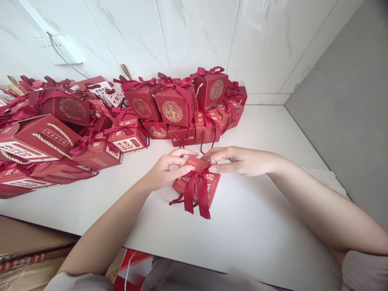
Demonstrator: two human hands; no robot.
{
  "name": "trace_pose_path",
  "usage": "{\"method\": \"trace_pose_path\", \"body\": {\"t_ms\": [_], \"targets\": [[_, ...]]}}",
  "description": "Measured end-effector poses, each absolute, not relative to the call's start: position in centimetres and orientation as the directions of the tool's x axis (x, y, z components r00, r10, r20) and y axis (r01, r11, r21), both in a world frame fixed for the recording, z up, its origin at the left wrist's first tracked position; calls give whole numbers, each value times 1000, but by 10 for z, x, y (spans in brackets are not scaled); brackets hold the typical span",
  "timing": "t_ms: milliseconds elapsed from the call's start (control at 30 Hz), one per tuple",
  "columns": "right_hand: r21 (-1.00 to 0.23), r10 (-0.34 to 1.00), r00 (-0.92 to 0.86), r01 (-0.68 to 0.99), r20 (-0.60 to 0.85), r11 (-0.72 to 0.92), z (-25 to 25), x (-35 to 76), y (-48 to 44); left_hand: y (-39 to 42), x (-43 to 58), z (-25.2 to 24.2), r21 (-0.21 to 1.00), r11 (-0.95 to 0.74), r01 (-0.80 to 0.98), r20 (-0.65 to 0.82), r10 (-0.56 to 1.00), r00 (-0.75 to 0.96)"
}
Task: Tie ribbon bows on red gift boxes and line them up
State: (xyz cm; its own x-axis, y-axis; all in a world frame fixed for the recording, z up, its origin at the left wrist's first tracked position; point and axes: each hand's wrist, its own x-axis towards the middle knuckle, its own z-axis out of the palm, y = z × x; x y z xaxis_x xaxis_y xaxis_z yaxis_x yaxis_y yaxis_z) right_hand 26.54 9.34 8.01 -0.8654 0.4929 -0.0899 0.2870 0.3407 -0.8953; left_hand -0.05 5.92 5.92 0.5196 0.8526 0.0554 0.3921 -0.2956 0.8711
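Observation:
A small red gift box [178, 184] with gold lettering sits tilted on the white table in front of me. A dark red satin ribbon [197, 190] is tied in a bow over its top, its two tails hanging down the near side. My left hand [165, 169] is closed at the bow's left side, its thumb against the ribbon and its index finger curved over the far edge. On the right, my right hand [233, 161] pinches the other side of the bow between thumb and fingers. Part of a twisted red cord [176, 200] shows at the box's lower left.
Stacked red gift boxes [174, 107] with bows and cords line the tiled wall at the back. More of them pile up at the left [36, 135]. A cardboard box [30, 246] stands below the table's left edge. A pale cloth or sheet [327, 180] lies at the right.

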Motion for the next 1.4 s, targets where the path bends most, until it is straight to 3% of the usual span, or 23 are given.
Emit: {"method": "trace_pose_path", "body": {"t_ms": [300, 567, 767, 1067, 1300, 1400], "targets": [[-966, 355, -927, 193, -122, 170, 69, 264, 106, 53, 2, 66, 777, -419, 470, 72, 801, 595], [-935, 568, -823, 184, 22, 302, 68, 260, 109, 63, -5, 61, 785, -414, 461, 134, 840, 526], [-977, 541, -836, 33, 89, 212, 49, 251, 114, 64, -5, 60, 801, -387, 457, 98, 838, 537], [-973, 536, -839, 35, 95, 227, 47, 249, 115, 63, -5, 63, 804, -348, 482, 37, 838, 544], [-952, 573, -817, 120, 66, 281, 59, 249, 106, 60, -2, 58, 785, -384, 485, 177, 890, 420], [-942, 572, -818, 148, 53, 300, 66, 250, 102, 60, 0, 56, 813, -336, 475, 168, 917, 362]]}}
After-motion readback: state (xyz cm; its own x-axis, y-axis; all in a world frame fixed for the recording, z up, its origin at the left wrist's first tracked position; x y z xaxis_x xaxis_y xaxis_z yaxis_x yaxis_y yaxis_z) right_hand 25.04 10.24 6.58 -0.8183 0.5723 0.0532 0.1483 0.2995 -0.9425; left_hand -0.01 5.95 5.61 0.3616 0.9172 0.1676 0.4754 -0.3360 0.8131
